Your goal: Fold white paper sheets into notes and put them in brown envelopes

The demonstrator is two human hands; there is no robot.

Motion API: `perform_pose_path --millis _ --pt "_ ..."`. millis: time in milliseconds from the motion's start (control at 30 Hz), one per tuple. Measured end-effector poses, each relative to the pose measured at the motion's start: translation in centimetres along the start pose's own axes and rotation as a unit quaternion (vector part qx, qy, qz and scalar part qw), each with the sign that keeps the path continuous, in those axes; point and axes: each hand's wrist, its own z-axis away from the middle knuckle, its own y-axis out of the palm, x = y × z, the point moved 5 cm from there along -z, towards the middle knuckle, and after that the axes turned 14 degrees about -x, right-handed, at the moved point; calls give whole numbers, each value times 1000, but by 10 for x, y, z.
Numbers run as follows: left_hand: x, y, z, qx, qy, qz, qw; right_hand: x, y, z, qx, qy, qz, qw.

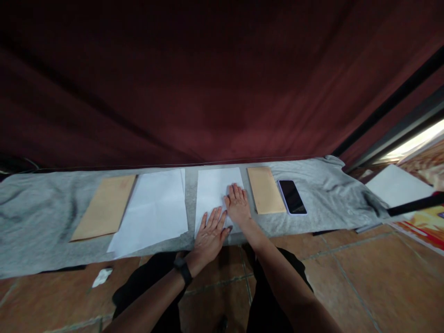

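A white sheet of paper [217, 185] lies on the grey cloth in front of me. My left hand [210, 233] rests flat on its near edge, fingers spread, with a dark band on the wrist. Farther up, along the right side of the sheet, my right hand [237, 203] also lies flat with its fingers stretched out. Left of this sheet is a loose stack of white paper [154, 208], partly against a brown envelope [107, 203]. Just to the right of my right hand lies another brown envelope [265, 189].
A phone [292, 197] with a pale case lies right of the second envelope. The grey cloth [322, 189] covers a long, narrow surface before a dark red curtain [222, 92]. Crumpled white tissue [102, 277] is on the tiled floor [391, 273]. Dark bars [395, 92] stand at right.
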Motion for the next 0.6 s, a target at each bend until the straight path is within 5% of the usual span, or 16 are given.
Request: perform_pose_path --millis 200,600 --pt "0 2 1 23 8 -10 1000 34 -2 31 25 -96 -61 993" --pt "25 -10 42 -54 -3 -59 997 -15 -19 45 -43 -61 7 997"
